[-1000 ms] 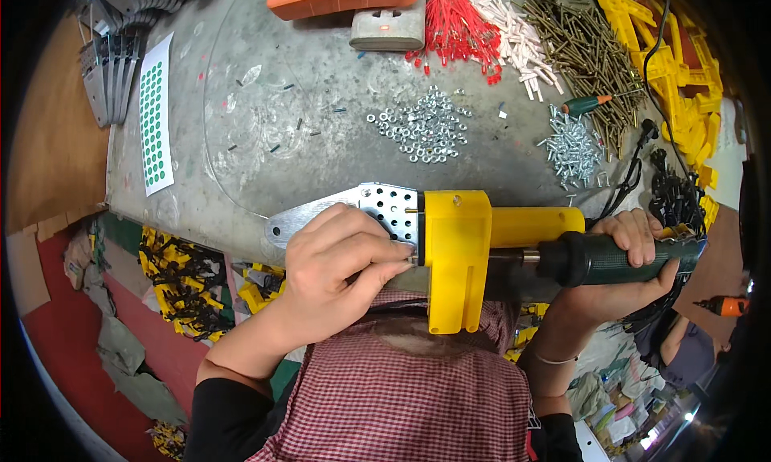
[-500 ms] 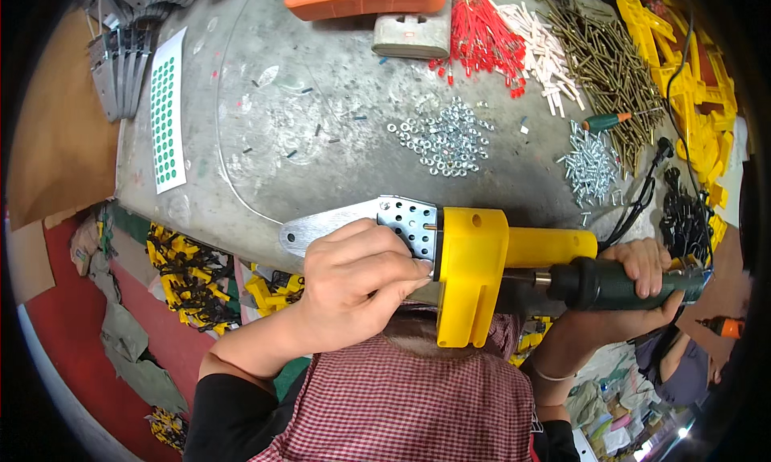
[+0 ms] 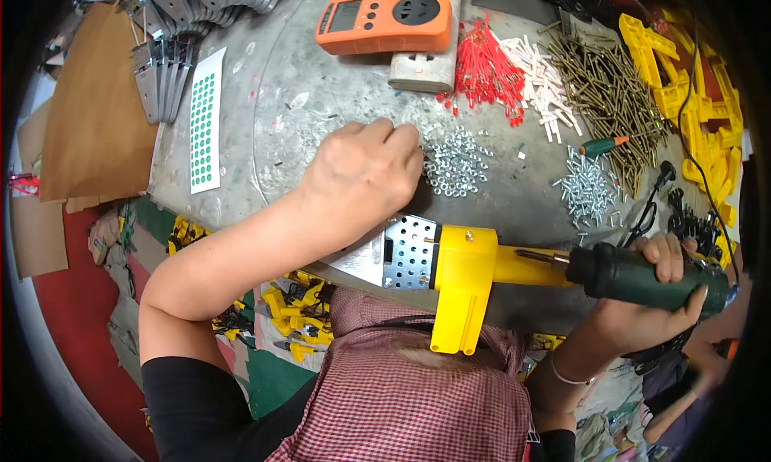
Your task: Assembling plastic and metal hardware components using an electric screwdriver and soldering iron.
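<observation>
Left hand (image 3: pixel 365 169) touches nuts (image 3: pixel 454 163); right hand (image 3: pixel 654 289) grips screwdriver (image 3: pixel 642 275).

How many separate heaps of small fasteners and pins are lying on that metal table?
5: silver nuts by the left hand, silver screws, brass screws, white pins, red pins. More may be hidden.

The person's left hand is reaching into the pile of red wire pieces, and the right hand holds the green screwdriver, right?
Not quite. In the head view, the left hand reaches to the pile of small silver nuts, not the red wire pieces. The right hand does hold the green screwdriver.
</observation>
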The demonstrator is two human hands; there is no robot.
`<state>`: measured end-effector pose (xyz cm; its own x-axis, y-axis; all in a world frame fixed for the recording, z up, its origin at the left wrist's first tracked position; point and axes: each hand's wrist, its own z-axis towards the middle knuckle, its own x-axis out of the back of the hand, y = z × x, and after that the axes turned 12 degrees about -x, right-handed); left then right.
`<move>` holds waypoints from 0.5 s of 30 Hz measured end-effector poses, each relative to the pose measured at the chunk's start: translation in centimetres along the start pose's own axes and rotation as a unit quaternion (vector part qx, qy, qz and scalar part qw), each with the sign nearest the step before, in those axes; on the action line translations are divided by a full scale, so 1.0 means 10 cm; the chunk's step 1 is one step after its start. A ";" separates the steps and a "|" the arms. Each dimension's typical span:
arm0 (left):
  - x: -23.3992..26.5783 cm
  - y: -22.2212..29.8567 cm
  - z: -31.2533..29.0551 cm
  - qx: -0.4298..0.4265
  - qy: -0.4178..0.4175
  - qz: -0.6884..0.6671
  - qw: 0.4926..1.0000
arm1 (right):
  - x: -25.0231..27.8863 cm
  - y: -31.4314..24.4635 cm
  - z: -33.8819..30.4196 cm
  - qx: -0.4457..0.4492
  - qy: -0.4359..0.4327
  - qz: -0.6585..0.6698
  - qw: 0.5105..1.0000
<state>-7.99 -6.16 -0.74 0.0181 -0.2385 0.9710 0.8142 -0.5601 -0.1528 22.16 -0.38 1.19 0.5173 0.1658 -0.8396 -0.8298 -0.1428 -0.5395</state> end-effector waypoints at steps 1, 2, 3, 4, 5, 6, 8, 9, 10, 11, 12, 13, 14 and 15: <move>0.01 -0.04 0.02 0.017 0.019 -0.031 0.999 | 0.02 0.02 0.02 0.000 0.009 0.001 1.000; 0.06 -0.02 0.03 0.016 0.019 -0.036 0.999 | 0.05 0.04 0.01 0.000 0.013 -0.003 1.000; 0.12 -0.01 0.05 0.081 0.040 -0.125 0.988 | 0.08 0.04 0.02 -0.006 0.017 0.014 1.000; 0.17 0.03 0.02 0.147 0.057 -0.212 0.964 | 0.10 0.07 0.02 -0.014 0.022 0.033 0.999; 0.19 0.10 -0.05 0.170 0.062 -0.303 0.936 | 0.10 0.09 0.03 -0.015 0.032 0.026 0.999; 0.19 0.22 -0.14 0.175 0.100 -0.334 0.921 | 0.11 0.12 0.03 -0.017 0.031 0.026 0.999; 0.18 0.45 -0.25 0.216 0.136 -0.388 0.886 | 0.11 0.16 0.02 -0.033 0.029 0.015 0.999; 0.14 0.51 -0.27 0.221 0.138 -0.389 0.884 | 0.11 0.18 0.01 -0.038 0.028 0.012 0.999; 0.11 0.56 -0.29 0.231 0.163 -0.395 0.874 | 0.09 0.19 0.00 -0.038 0.027 0.026 0.999; 0.09 0.60 -0.30 0.241 0.189 -0.400 0.864 | 0.09 0.20 -0.01 -0.038 0.027 0.039 0.998; 0.07 0.63 -0.30 0.243 0.192 -0.402 0.862 | 0.09 0.20 -0.01 -0.040 0.026 0.035 0.998; 0.05 0.65 -0.30 0.239 0.208 -0.398 0.861 | 0.09 0.19 -0.01 -0.046 0.032 0.031 0.998; 0.03 0.67 -0.30 0.234 0.224 -0.394 0.860 | 0.09 0.19 -0.01 -0.052 0.038 0.027 0.998; -0.01 0.68 -0.30 0.231 0.235 -0.383 0.863 | 0.09 0.19 -0.01 -0.048 0.040 0.022 0.998</move>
<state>-4.17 -12.37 -2.43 -0.7766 -0.2948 0.5568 0.6299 -0.3456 0.6956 21.10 -0.60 -0.62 0.4991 0.0794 -0.8629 -0.8300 -0.2423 -0.5024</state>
